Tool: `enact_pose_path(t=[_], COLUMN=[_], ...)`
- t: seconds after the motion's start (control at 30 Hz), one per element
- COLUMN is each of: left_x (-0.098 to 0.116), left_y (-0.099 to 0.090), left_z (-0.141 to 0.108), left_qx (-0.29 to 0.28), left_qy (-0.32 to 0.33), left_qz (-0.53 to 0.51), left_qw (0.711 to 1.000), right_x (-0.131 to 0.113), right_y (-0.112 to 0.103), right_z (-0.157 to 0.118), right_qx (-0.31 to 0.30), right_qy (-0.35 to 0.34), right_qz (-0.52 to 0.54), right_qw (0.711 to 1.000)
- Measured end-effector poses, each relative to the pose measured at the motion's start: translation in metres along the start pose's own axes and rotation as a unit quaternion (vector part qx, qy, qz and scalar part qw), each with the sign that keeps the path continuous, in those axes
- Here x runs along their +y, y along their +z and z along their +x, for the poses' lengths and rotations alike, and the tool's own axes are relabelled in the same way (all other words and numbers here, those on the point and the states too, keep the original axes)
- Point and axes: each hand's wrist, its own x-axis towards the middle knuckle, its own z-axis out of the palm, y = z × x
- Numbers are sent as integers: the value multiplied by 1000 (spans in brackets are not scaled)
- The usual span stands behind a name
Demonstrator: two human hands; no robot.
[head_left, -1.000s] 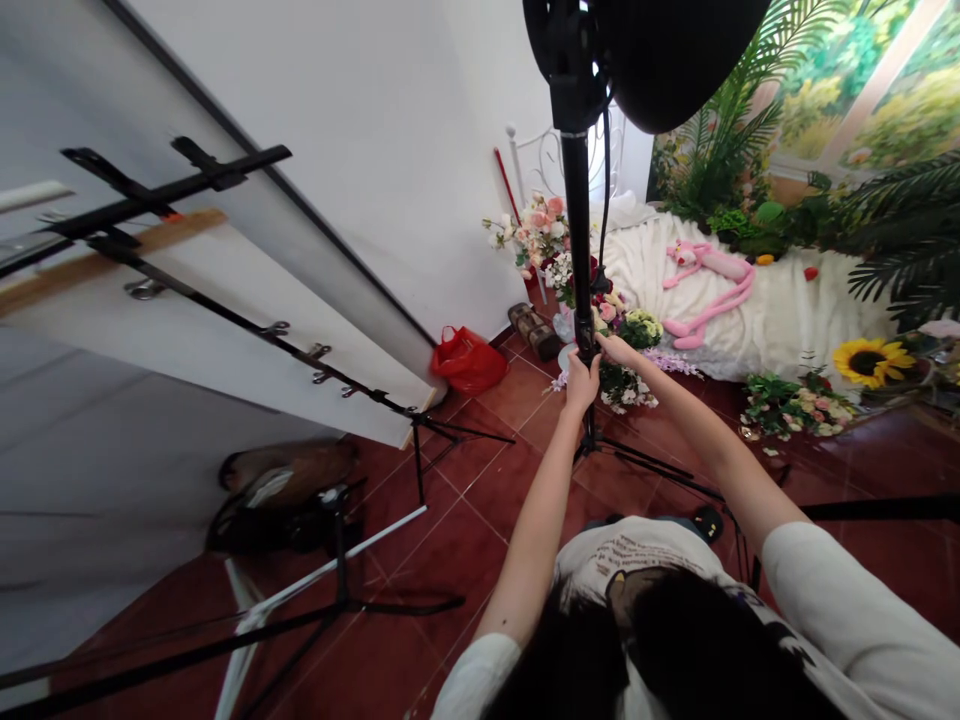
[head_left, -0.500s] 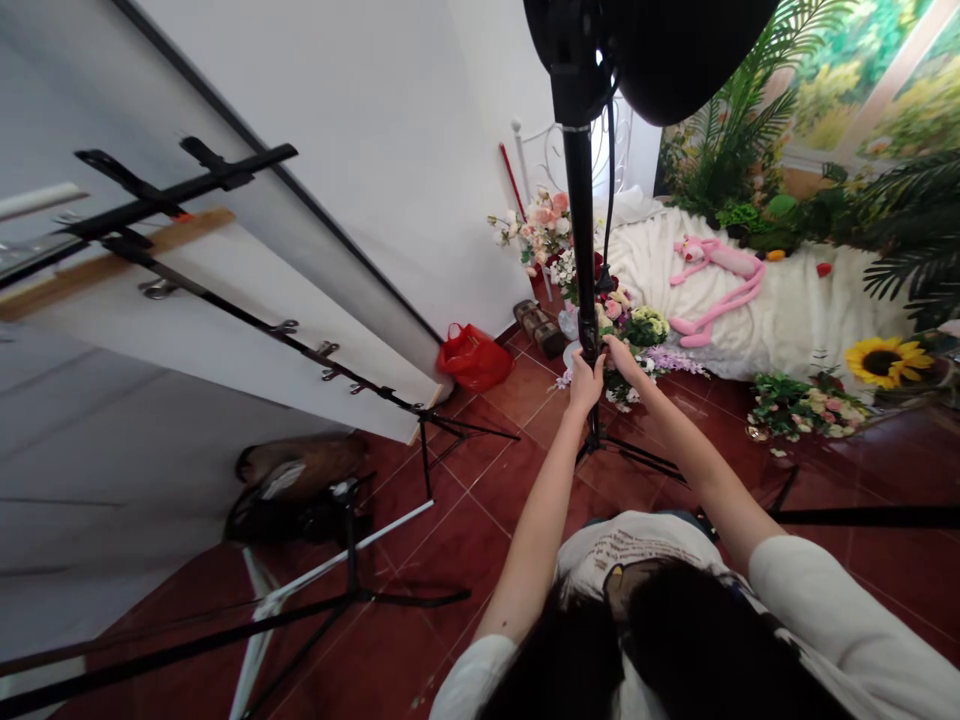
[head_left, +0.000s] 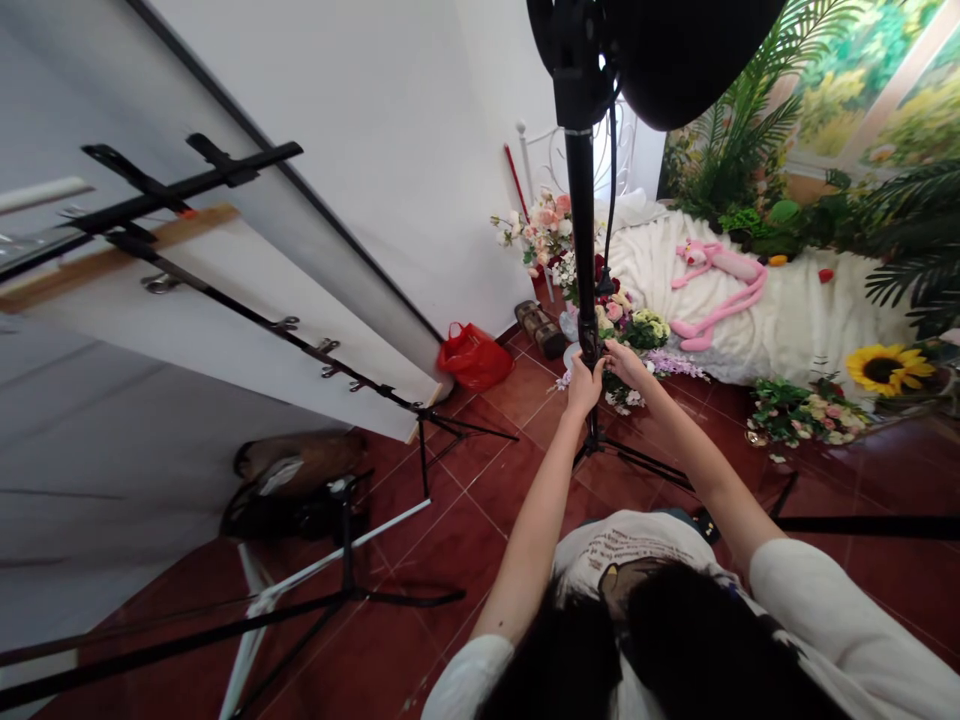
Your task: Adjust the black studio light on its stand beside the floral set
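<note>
A black light stand (head_left: 581,215) rises upright in front of me, carrying a dark lamp head (head_left: 675,60) at its top. My left hand (head_left: 583,383) is wrapped round the stand's pole, below a collar. On the other side of the pole, my right hand (head_left: 624,362) is closed at the collar, its fingertips at what looks like a small knob, partly hidden. A black cable (head_left: 611,190) hangs from the lamp beside the pole. The stand's legs (head_left: 649,462) spread on the red tiles.
Artificial flowers (head_left: 551,225) stand behind the pole, near a bed with white fur (head_left: 795,300) and a pink plush toy (head_left: 724,262). A red bag (head_left: 475,357) sits by the wall. To the left are a white backdrop (head_left: 300,345) with clips and several stand legs (head_left: 412,600).
My right hand's fingers have shifted slightly at the collar. The left hand keeps its grip on the pole, and the view has moved a little.
</note>
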Motion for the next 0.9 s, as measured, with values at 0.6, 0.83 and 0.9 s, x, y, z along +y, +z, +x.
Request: enact_pose_path(t=[0.6,0.83,0.9], left_x=[12,23,26], left_y=[-12,-21,-23], left_z=[4,13,13], left_qx=[44,60,64], left_qy=[65,93,91], left_qz=[17,16,18], left_qw=[997,994,994], right_x=[31,40,41], right_y=[-29,11,18], right_z=[-5,3,4], right_qx=[-90,-126,-119], right_qy=[-84,-224,-237], right_qz=[-96,-253,-261], right_qw=[988,933,928])
